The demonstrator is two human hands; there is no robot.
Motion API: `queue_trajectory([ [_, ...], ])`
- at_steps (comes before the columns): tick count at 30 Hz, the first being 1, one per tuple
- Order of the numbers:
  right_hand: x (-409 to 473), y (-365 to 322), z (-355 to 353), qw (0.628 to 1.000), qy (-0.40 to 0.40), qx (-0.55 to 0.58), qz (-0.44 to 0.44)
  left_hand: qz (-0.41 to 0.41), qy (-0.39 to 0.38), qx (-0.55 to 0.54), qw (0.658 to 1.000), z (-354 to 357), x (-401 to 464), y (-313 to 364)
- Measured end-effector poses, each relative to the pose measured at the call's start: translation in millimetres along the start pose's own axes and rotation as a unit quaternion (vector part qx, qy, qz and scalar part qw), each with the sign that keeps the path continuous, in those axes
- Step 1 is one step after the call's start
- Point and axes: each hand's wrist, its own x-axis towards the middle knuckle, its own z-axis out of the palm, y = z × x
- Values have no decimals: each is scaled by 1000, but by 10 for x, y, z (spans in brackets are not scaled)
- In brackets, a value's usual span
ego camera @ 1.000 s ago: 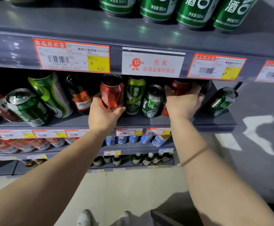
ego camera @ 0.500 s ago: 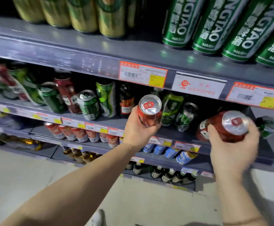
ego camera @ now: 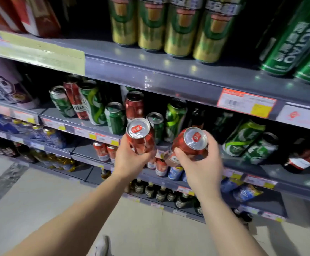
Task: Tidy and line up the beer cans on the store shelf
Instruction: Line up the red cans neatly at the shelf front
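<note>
Cans now off the grey metal shelf (ego camera: 87, 124): our left hand (ego camera: 132, 159) clamps one red aluminium beer can (ego camera: 140, 135), right hand (ego camera: 200, 163) another red can (ego camera: 189, 145), brought closer together than earlier.

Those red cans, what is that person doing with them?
The person is tidying a store shelf of beer. The left hand holds one red can and the right hand holds another red can, both off the shelf. Behind them, green cans and red ones stand mixed up.
</note>
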Motion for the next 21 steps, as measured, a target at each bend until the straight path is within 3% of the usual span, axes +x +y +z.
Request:
queue_trajectory([
  [10, -52, -555, 1580, 999, 36, -5, 17, 14, -86, 28, 996, -1233, 718, -498],
  [21, 136, -712, 1960, 992, 80, -75, 58, 17, -155, -8, 988, -1413, 962, -631],
])
